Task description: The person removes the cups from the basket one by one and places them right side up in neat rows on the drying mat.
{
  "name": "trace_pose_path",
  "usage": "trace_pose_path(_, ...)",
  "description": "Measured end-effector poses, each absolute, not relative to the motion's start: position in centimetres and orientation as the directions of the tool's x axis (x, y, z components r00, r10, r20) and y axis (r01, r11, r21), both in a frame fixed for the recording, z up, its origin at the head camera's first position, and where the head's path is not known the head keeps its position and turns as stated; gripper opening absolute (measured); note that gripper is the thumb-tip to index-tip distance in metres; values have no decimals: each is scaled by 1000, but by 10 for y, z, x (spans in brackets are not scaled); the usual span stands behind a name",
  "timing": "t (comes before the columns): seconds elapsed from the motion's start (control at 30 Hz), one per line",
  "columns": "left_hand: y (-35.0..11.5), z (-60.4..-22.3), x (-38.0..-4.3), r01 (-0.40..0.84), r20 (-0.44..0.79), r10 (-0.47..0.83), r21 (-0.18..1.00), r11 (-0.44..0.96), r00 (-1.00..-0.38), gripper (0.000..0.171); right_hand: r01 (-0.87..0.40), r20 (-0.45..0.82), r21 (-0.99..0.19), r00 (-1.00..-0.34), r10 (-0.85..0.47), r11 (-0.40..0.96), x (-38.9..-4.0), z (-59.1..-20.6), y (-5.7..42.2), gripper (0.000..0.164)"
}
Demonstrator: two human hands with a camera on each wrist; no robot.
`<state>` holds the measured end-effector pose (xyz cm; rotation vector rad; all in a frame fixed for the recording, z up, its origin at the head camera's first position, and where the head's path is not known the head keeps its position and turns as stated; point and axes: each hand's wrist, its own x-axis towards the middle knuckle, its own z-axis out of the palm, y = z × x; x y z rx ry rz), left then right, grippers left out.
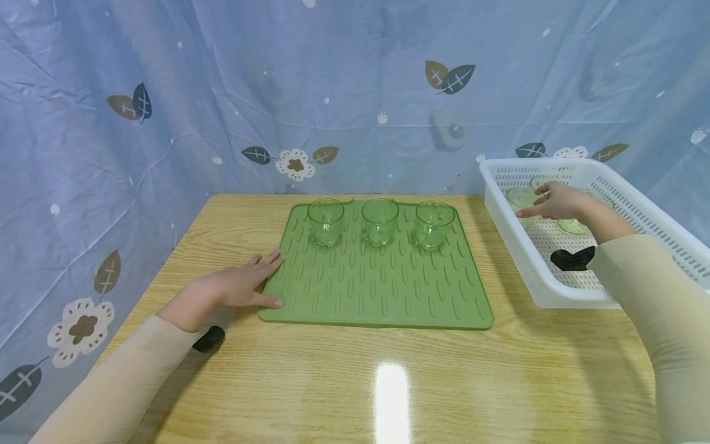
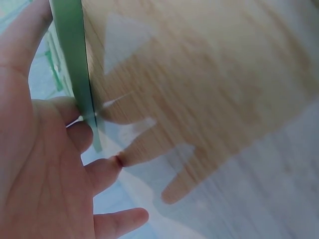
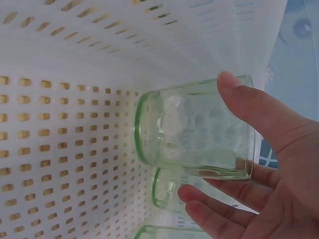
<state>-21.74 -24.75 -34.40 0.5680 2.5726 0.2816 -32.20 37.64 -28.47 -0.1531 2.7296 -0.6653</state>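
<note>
My right hand reaches into the white basket and holds a clear green glass near its rim. In the right wrist view the thumb lies on one side of that glass and fingers on the other, with its base toward the basket floor. My left hand has its fingers spread at the left edge of a green ridged mat, fingertips touching the edge. Along the mat's back stand three green glasses, a left one, a middle one and a right one, rims up.
More green glasses sit in the basket beside the held one. The basket stands on the wooden table right of the mat. A blue patterned curtain hangs behind. Black wrist devices show under both wrists.
</note>
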Motion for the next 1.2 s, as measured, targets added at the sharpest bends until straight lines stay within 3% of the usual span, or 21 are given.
trace_pose_path(0.17, -247, -343, -218, 348, -420, 446, 291, 891, -790, 107, -28, -287, -454, -942, -176, 891, -316, -282, 380, 102)
trace_pose_path(0.63, -248, -342, -216, 347, -416, 448, 298, 889, -791, 108, -60, -236, -504, -950, -204, 862, -301, -263, 380, 95)
trace_pose_path(1.2, -249, -342, -215, 355, -413, 453, 295, 887, -790, 106, -63, -142, -627, -971, -193, 777, -273, -251, 378, 95)
